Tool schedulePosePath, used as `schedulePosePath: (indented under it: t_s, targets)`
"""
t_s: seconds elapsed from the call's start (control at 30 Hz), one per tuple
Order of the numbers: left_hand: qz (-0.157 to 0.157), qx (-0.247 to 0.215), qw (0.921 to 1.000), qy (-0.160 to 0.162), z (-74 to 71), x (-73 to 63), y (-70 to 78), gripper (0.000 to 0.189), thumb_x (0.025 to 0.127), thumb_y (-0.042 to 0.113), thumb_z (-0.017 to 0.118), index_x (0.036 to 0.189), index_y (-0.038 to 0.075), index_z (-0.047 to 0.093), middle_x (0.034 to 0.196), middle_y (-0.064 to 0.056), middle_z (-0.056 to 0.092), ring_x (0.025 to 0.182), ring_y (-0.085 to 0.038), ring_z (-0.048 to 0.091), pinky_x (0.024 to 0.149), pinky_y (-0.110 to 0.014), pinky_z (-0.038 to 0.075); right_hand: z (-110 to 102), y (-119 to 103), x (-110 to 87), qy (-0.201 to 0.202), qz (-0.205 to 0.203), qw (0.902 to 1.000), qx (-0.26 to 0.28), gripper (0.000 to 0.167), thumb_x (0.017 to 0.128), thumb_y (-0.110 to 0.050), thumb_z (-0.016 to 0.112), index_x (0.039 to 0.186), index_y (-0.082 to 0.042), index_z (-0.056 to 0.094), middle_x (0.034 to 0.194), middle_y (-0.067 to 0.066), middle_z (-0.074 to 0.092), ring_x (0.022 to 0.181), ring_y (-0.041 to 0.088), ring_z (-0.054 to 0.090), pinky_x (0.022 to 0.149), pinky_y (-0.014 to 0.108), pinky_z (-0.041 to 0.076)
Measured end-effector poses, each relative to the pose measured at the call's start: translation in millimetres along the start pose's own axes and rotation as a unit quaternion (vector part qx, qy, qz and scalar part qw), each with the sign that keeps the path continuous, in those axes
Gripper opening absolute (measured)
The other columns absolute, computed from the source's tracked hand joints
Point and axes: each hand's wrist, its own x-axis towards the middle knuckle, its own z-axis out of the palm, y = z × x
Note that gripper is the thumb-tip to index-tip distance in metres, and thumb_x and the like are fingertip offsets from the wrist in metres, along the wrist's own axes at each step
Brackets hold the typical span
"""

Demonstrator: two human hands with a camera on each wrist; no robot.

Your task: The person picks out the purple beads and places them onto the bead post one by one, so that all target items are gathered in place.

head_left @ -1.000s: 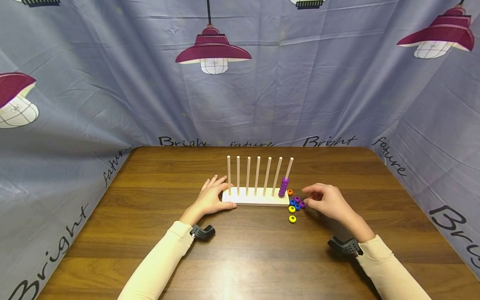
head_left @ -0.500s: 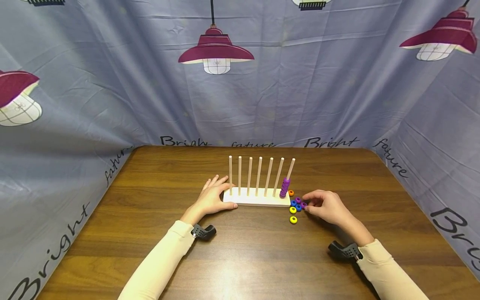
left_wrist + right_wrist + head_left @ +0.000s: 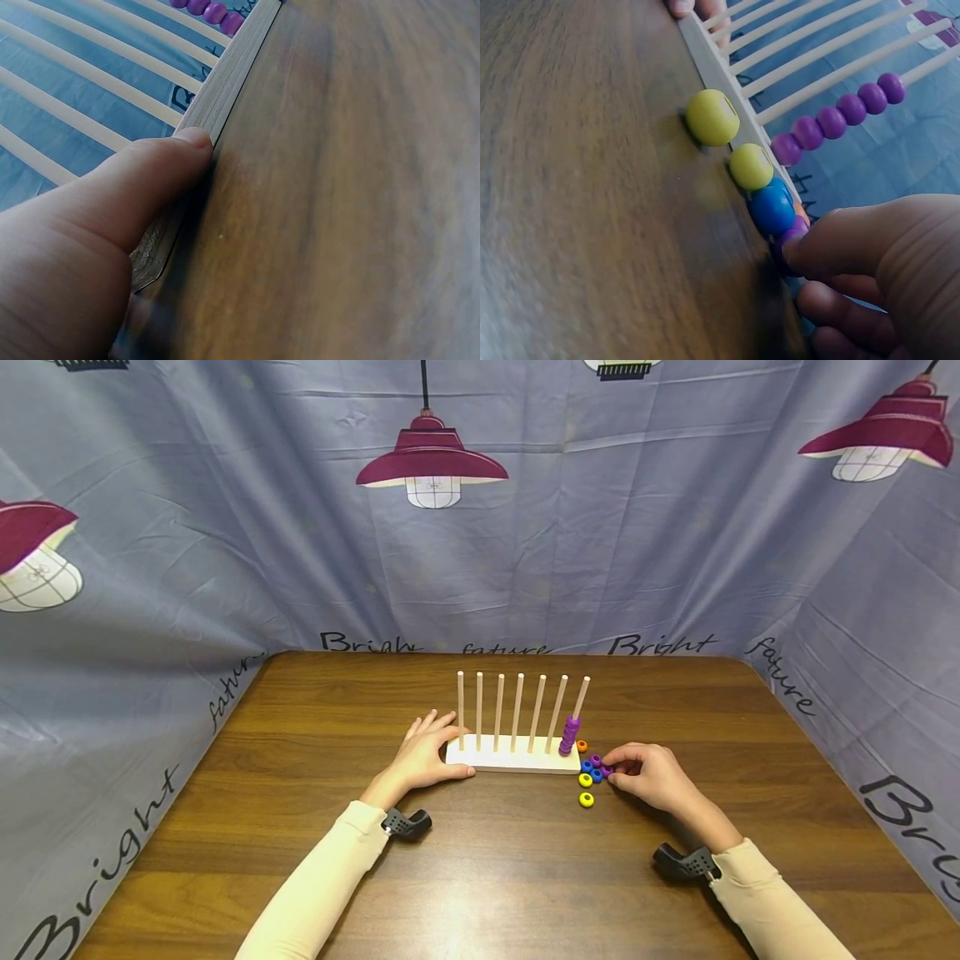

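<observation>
A pale wooden peg stand (image 3: 517, 762) with several upright pegs stands on the table. Its rightmost peg bears a stack of purple beads (image 3: 569, 737). My left hand (image 3: 420, 760) holds the stand's left end, thumb along the front edge and fingers behind. In the left wrist view the thumb (image 3: 161, 169) presses the base's edge. Right of the stand, my right hand (image 3: 651, 774) pinches a purple bead (image 3: 607, 772) between thumb and index finger, down at the table. The thumb partly covers that bead (image 3: 786, 247) in the right wrist view.
Beside the base's right end lie another purple bead (image 3: 596, 761), blue beads (image 3: 597, 775), an orange bead (image 3: 582, 747) and two yellow beads (image 3: 587, 800). A printed curtain (image 3: 480, 568) hangs behind and beside the wooden table (image 3: 487, 877).
My right hand has come down and slightly left, and its thumb and index finger have closed on the outer purple bead. The left hand stays at the stand.
</observation>
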Motion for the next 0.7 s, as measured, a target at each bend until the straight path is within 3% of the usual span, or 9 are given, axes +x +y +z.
schedulePosePath:
  t_s: [0.7]
  targets:
    - [-0.001, 0.005, 1.0, -0.002, 1.5, 0.6, -2.5, 0.067, 0.079, 0.051, 0.08, 0.137, 0.022, 0.065, 0.163, -0.013, 0.041, 0.157, -0.042, 0.02, 0.128, -0.062, 0.01, 3.3, -0.5, 0.1, 0.007, 0.007, 0.9999, -0.012, 0.015, 0.079, -0.003, 0.08, 0.094, -0.007, 0.079, 0.078, -0.002, 0.07, 0.066, -0.004, 0.052, 0.059, 0.019, 0.047]
